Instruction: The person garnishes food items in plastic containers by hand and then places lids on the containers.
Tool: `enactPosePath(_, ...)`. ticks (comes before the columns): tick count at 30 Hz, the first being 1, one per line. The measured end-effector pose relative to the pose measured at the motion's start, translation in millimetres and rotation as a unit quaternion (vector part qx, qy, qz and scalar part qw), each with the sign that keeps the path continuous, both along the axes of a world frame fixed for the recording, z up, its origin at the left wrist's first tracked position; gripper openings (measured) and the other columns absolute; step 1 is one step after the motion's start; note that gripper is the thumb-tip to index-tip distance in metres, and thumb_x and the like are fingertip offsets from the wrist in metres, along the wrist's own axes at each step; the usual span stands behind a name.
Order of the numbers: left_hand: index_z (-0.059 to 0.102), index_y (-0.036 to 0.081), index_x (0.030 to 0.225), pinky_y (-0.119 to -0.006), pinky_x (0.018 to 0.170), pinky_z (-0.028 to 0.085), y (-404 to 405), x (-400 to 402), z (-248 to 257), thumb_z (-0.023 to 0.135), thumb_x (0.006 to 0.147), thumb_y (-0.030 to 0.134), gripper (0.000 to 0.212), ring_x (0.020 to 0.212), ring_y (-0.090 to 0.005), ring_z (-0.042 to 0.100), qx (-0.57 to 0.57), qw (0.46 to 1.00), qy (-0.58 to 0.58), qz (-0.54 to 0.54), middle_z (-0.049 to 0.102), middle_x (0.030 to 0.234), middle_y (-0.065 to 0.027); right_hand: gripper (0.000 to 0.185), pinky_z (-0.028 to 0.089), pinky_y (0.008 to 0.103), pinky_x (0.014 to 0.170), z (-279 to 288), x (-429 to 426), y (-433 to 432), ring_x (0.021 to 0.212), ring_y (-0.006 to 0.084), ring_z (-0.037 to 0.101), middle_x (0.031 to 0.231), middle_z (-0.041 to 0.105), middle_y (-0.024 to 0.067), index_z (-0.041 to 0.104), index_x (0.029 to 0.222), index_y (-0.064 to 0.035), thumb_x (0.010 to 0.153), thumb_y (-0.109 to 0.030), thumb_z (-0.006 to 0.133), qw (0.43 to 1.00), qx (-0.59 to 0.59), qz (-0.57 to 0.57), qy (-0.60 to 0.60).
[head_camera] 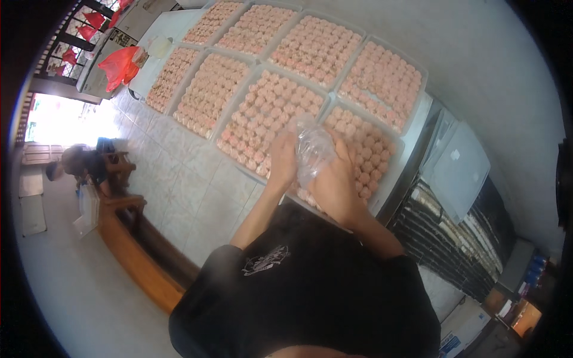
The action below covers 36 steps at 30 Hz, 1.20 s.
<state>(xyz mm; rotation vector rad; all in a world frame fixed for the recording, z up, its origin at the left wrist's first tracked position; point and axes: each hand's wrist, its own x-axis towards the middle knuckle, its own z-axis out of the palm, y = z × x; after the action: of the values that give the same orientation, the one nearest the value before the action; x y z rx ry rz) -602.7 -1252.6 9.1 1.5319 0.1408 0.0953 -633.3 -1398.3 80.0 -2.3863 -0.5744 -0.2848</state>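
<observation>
Between my hands is a crumpled clear plastic bag (313, 145), held above the nearest trays. My left hand (283, 156) presses against the bag's left side. My right hand (335, 183) wraps around it from the right and below; the fingertips are partly hidden. Beneath the left hand is a translucent plastic tray (218, 142) with rows of small pinkish food pieces (273, 100). Under the right hand lies another tray (399, 150), filled with similar pieces (374, 150), partly covered by the hand and forearm.
Several more filled trays stand edge to edge on a long table (179, 22). A red plastic bag (120, 67) hangs near its far end. Translucent lids (461, 165) lean at right. A wooden bench (134, 264) and a seated person (85, 163) are at left, across the tiled floor (179, 165).
</observation>
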Motion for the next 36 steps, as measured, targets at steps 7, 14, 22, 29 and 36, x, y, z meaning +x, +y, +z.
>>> enactPosePath(7,0.066,-0.003,0.101,-0.033,0.077,0.046,10,62,9,0.045,0.115,0.043,0.052,0.085,-0.0132,0.054,0.018,0.993,-0.046,-0.107,0.063,0.088,-0.0047,0.036,0.035,0.0608,0.107,-34,61,21,0.122,0.0414,0.053,0.126,0.066,0.0174,0.07,0.118,-0.0035,0.085,-0.018,0.071,0.977,0.18,-0.038,0.111)
enactPosePath(14,0.065,-0.003,0.099,-0.03,0.073,0.045,-16,97,-34,0.046,0.115,0.033,0.044,0.082,-0.011,0.051,-0.097,0.987,0.058,-0.114,0.06,0.085,-0.0032,0.042,0.027,0.0651,0.117,-77,90,8,0.127,0.0466,0.05,0.133,0.063,0.0218,0.063,0.13,-0.0003,0.091,-0.016,0.065,0.979,0.084,-0.08,0.169)
enactPosePath(22,0.066,-0.001,0.103,-0.03,0.072,0.047,-46,139,-75,0.05,0.11,0.021,0.029,0.081,-0.0115,0.056,-0.226,0.956,0.169,-0.086,0.064,0.091,-0.0015,0.027,0.033,0.0637,0.112,-35,133,-39,0.128,0.0403,0.053,0.119,0.072,0.0149,0.073,0.116,-0.0025,0.093,-0.016,0.065,0.985,-0.041,-0.086,0.141)
enactPosePath(29,0.065,-0.002,0.107,-0.034,0.084,0.051,-54,198,-61,0.072,0.079,0.003,0.029,0.085,-0.0286,0.062,0.15,0.95,-0.239,-0.131,0.064,0.095,-0.0134,0.017,0.039,0.0589,0.106,-74,267,-123,0.116,0.0347,0.059,0.102,0.076,0.0108,0.08,0.099,-0.0077,0.086,-0.013,0.071,0.964,-0.015,-0.265,-0.004)
enactPosePath(36,0.063,0.003,0.126,-0.027,0.07,0.059,-56,154,-144,0.06,0.107,0.044,0.045,0.084,-0.0162,0.069,-0.059,0.995,0.067,-0.053,0.071,0.103,-0.0076,0.017,0.032,0.0706,0.112,-192,336,-131,0.129,0.039,0.052,0.114,0.072,0.0123,0.078,0.099,-0.0051,0.084,-0.008,0.07,0.945,-0.278,-0.169,0.035)
